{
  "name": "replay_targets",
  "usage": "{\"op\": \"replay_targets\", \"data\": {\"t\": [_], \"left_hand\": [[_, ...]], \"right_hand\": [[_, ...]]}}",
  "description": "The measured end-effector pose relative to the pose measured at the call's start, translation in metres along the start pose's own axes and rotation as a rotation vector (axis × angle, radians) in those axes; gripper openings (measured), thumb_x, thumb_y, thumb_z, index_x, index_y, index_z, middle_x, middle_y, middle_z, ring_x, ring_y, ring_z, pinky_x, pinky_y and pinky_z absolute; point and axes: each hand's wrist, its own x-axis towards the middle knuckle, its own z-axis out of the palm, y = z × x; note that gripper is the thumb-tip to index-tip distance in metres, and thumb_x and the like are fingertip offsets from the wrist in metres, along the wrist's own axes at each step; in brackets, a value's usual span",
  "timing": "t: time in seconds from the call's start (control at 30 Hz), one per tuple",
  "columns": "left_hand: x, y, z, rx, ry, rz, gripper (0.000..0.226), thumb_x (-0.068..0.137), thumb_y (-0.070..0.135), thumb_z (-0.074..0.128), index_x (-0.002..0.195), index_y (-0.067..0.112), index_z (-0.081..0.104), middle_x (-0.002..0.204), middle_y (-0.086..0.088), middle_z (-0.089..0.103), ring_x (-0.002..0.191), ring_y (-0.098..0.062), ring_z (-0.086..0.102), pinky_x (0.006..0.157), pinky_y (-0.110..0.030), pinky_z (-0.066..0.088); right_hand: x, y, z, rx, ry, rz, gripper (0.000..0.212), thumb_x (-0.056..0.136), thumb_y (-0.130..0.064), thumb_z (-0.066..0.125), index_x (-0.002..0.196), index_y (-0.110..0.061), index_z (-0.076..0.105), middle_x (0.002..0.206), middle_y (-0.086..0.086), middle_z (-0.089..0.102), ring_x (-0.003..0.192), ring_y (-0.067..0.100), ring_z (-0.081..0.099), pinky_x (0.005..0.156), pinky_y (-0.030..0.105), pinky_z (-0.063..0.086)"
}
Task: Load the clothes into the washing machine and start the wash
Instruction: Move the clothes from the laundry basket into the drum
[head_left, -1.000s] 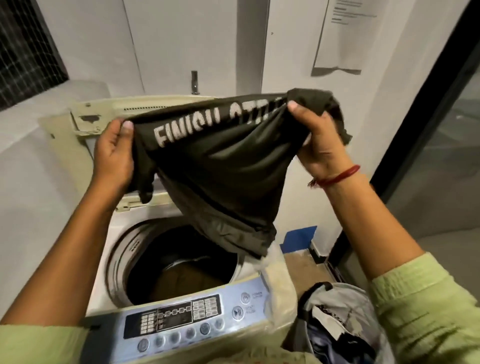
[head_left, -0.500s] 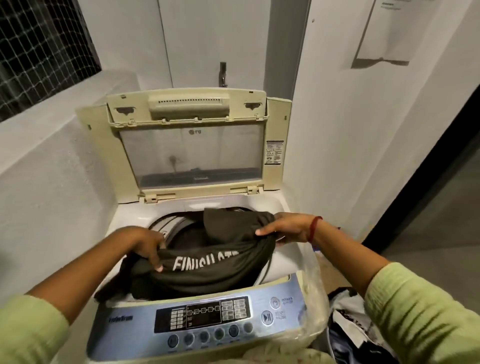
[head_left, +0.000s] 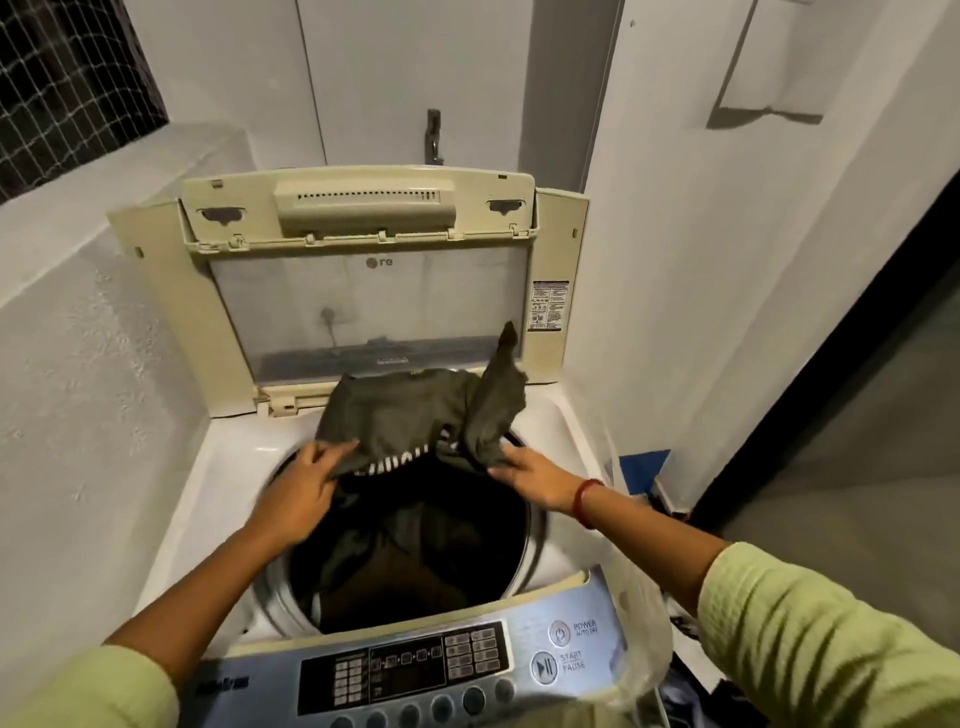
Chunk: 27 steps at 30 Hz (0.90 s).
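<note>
The top-loading washing machine (head_left: 228, 467) stands before me with its lid (head_left: 363, 296) raised against the wall. A dark olive garment with white lettering (head_left: 400, 415) is bunched over the far rim of the drum (head_left: 524, 540), one corner flapping up in front of the lid. My left hand (head_left: 306, 488) grips the garment's left edge above the drum. At the right rim, my right hand (head_left: 535, 478) pinches its right edge. Darker clothes lie deep inside the drum. The control panel (head_left: 415, 670) with its start/pause button (head_left: 544, 666) is nearest to me.
A clear plastic bag (head_left: 641, 623) hangs off the machine's right front corner. A bag of more clothes (head_left: 685, 691) sits low on the right. A tap (head_left: 432, 135) sticks out behind the lid. A wall ledge (head_left: 78, 260) closes the left side.
The garment came down from chest height onto the drum opening, then shifted from the near rim to the far rim. Both hands moved with it, away from the control panel.
</note>
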Motion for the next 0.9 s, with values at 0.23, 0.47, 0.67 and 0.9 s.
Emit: {"op": "replay_targets", "data": {"t": [0.23, 0.47, 0.67, 0.9], "left_hand": [[-0.021, 0.007, 0.060, 0.392, -1.082, -0.148, 0.038, 0.096, 0.014, 0.041, 0.132, 0.009, 0.052, 0.137, -0.013, 0.051, 0.123, -0.030, 0.050, 0.102, -0.033, 0.039], [-0.016, 0.008, 0.065, 0.173, -0.861, -0.236, 0.032, 0.091, 0.030, 0.056, 0.114, 0.008, 0.063, 0.122, -0.015, 0.060, 0.111, -0.028, 0.057, 0.093, -0.031, 0.044], [0.010, 0.060, 0.045, -0.032, -0.389, -0.081, 0.042, 0.088, 0.032, 0.060, 0.128, 0.019, 0.052, 0.125, -0.010, 0.054, 0.114, -0.026, 0.054, 0.099, -0.034, 0.043], [0.021, 0.204, 0.039, -0.343, 0.020, 0.160, 0.041, 0.087, 0.030, 0.058, 0.127, 0.019, 0.052, 0.127, -0.007, 0.050, 0.120, -0.023, 0.048, 0.100, -0.035, 0.042]], "right_hand": [[-0.009, 0.018, 0.030, -0.515, -0.561, 0.246, 0.027, 0.091, -0.011, 0.050, 0.113, -0.007, 0.065, 0.118, 0.010, 0.063, 0.104, 0.022, 0.056, 0.089, 0.028, 0.040], [-0.010, 0.013, 0.014, -0.273, -0.342, 0.204, 0.029, 0.094, -0.011, 0.048, 0.120, -0.007, 0.060, 0.124, 0.009, 0.060, 0.113, 0.023, 0.054, 0.099, 0.029, 0.039], [-0.023, 0.015, -0.011, -0.038, -0.141, 0.106, 0.027, 0.094, -0.007, 0.049, 0.117, -0.005, 0.062, 0.119, 0.009, 0.062, 0.110, 0.020, 0.056, 0.101, 0.028, 0.043], [-0.088, 0.024, -0.082, 0.445, 0.168, 0.077, 0.022, 0.093, -0.003, 0.050, 0.111, -0.006, 0.062, 0.098, 0.002, 0.065, 0.085, 0.006, 0.063, 0.079, 0.016, 0.050]]}}
